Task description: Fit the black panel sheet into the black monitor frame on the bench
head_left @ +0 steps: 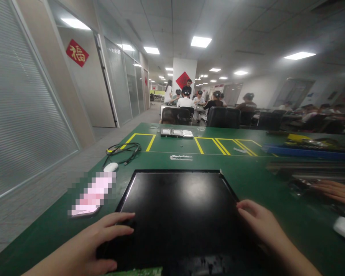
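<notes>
A flat black panel [178, 207], like a screen lying face up, rests on the green table [247, 168] right in front of me. My left hand [94, 241] lies on its near left corner, fingers stretched out flat and thumb below the edge. My right hand [261, 226] rests at the panel's right edge with the fingers curled along the rim. Neither hand has lifted the panel off the table.
A white mouse [110, 166] and a coiled black cable [123, 150] lie at the left, near a blurred pink item [92, 193]. Small trays [176, 133] sit inside yellow floor-tape markings. Another person's hand [336, 191] rests at the right by tools. People sit at far desks.
</notes>
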`<control>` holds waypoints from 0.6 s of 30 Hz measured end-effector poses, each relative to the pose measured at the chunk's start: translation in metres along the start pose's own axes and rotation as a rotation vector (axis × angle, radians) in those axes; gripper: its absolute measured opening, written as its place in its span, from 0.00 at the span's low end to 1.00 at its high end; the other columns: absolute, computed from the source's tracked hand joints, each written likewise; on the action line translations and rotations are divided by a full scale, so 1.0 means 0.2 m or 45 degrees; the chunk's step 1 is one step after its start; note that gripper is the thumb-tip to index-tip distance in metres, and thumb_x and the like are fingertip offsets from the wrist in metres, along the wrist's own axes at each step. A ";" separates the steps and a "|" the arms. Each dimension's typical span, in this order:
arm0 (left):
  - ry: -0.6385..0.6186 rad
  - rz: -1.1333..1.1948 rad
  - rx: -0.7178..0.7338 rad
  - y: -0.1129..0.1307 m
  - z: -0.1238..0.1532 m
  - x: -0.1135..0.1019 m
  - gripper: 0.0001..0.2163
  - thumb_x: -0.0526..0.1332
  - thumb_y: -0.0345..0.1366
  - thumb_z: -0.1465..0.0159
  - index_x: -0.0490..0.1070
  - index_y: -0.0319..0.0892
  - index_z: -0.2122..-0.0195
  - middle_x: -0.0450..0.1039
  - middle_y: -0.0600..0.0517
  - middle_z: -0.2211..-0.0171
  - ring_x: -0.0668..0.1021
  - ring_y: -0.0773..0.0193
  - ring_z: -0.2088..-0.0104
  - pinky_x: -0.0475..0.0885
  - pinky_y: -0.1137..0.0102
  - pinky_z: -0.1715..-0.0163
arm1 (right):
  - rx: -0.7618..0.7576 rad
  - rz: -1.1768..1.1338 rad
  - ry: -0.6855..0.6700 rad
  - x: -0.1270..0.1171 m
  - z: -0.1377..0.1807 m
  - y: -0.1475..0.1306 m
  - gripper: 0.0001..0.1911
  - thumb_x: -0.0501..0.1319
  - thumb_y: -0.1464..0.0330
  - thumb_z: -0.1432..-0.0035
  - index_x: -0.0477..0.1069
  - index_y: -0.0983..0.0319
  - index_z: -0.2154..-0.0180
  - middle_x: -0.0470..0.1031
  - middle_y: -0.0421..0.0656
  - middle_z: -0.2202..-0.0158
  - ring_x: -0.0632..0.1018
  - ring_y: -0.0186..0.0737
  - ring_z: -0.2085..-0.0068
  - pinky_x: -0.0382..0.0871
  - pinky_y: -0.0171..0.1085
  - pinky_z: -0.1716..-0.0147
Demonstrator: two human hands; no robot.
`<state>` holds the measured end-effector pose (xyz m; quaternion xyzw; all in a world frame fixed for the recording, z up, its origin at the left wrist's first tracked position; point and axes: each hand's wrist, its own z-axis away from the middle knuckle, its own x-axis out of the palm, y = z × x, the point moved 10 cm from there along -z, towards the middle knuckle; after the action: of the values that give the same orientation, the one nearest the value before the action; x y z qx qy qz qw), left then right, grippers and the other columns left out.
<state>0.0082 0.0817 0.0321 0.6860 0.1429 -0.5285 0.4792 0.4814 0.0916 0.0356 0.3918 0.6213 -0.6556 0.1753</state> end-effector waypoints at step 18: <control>0.046 -0.124 0.057 0.11 -0.01 -0.02 0.27 0.63 0.27 0.47 0.72 0.62 0.47 0.65 0.56 0.36 0.72 0.53 0.41 0.69 0.61 0.45 | -0.003 0.026 -0.020 0.01 0.00 0.00 0.14 0.57 0.58 0.50 0.78 0.56 0.68 0.78 0.40 0.72 0.76 0.44 0.68 0.67 0.38 0.69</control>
<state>0.0230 0.0727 0.0460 0.6981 0.1728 -0.5418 0.4350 0.4806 0.0927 0.0347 0.3928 0.6167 -0.6560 0.1871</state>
